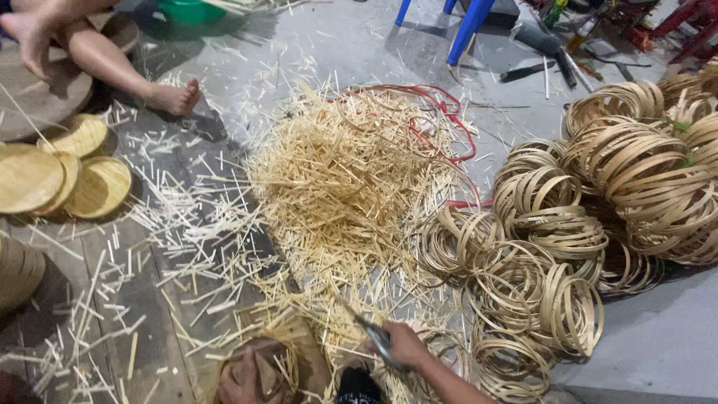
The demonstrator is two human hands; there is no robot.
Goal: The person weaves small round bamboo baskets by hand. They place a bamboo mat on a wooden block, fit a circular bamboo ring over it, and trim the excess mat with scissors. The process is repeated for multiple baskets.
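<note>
Concrete floor (359,45). Big heap of pale bamboo offcuts (344,179) in the middle, stacks of coiled bamboo hoops (568,224) to its right, woven round trays (52,176) far left. Low in view, a partly woven basket piece (280,355) sits just left of the right hand (407,346). That hand is clenched around a slim metal blade (366,325), its long axis running up-left, tip over the basket's edge. Left hand (243,378) clutches the basket piece.
</note>
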